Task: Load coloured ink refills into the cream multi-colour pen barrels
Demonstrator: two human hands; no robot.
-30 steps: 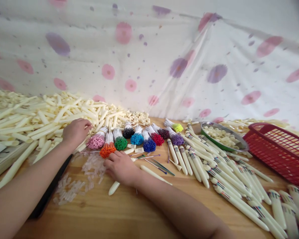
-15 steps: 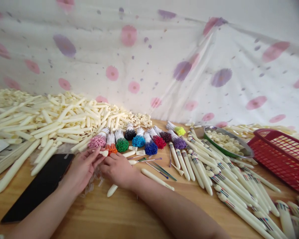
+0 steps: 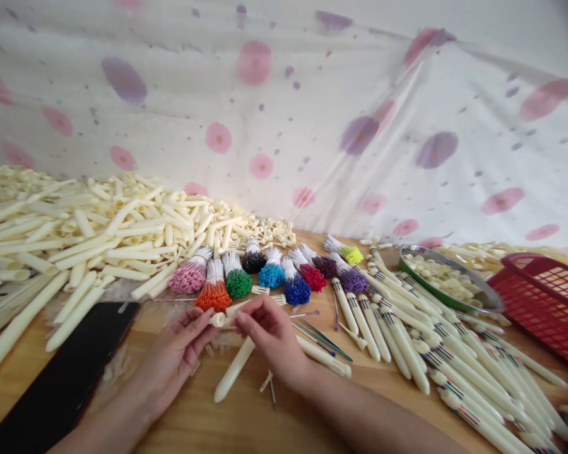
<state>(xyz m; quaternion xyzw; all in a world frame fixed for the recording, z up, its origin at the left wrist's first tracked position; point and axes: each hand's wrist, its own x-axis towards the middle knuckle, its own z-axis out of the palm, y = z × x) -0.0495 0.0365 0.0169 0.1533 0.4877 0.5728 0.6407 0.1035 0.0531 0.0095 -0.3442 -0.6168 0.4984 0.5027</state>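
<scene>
My left hand (image 3: 182, 347) pinches a small cream plastic pen part (image 3: 217, 320) between thumb and fingertips. Close to its right, my right hand (image 3: 274, 337) has thumb and forefinger pressed together; what they hold is too small to make out. Below the right hand, a cream pen barrel (image 3: 234, 372) lies slanted on the table. Just beyond both hands stand bundles of pen refills with coloured ends, among them an orange bundle (image 3: 214, 293), a pink bundle (image 3: 190, 275), a green bundle (image 3: 237, 280) and a dark blue bundle (image 3: 296, 289).
A heap of cream barrels (image 3: 123, 227) fills the back left. Many pens with coloured sliders (image 3: 407, 334) lie to the right, before a metal dish of small parts (image 3: 495, 302) and a red basket (image 3: 539, 315). A black flat slab (image 3: 71, 372) lies left; tweezers (image 3: 326, 340) lie centre right.
My hands have come toward me and rightward, my right hand more, so a small gap shows between them. The orange bundle is uncovered. The camera view has shifted slightly.
</scene>
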